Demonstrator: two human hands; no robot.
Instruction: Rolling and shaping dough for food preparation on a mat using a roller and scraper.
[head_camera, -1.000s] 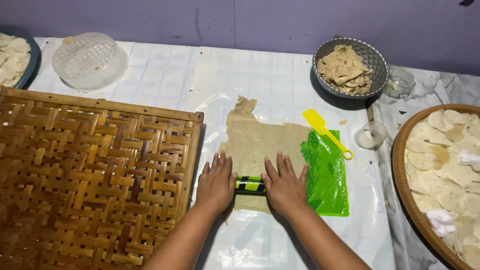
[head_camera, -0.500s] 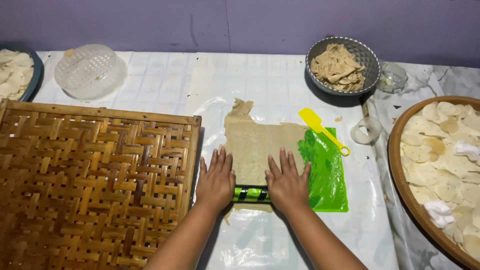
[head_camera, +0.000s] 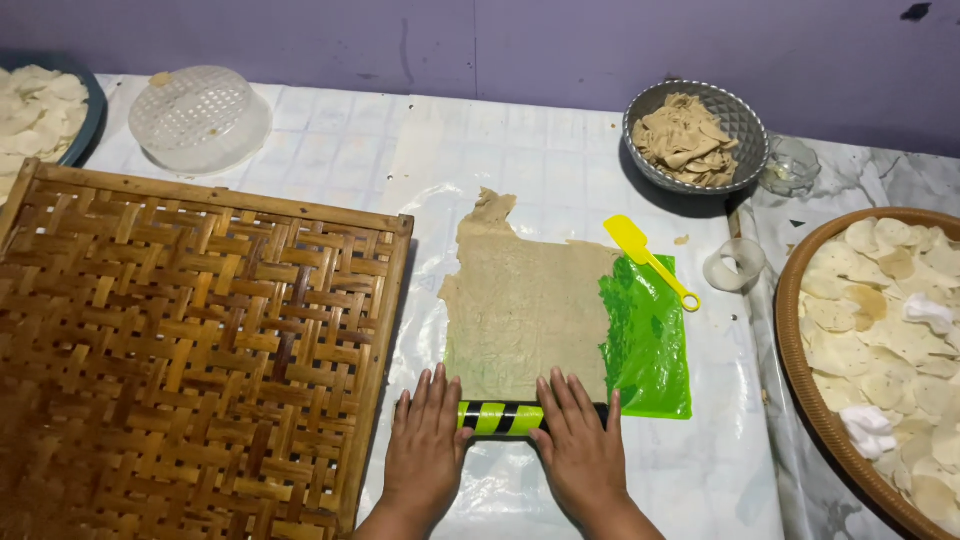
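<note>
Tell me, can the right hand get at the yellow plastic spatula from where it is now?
Probably yes. The right hand rests on the striped roller, and only flat green plastic sheet lies between it and the yellow plastic spatula.

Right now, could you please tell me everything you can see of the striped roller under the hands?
The striped roller is a slim cylinder banded in black and yellow-green, smooth and glossy; its material cannot be told. It lies flat and crosswise at the near edge of the thin beige dough sheet. The left hand presses on its left end and the right hand on its right part, palms down, so only the middle bands and a dark tip by the green plastic sheet show.
</note>
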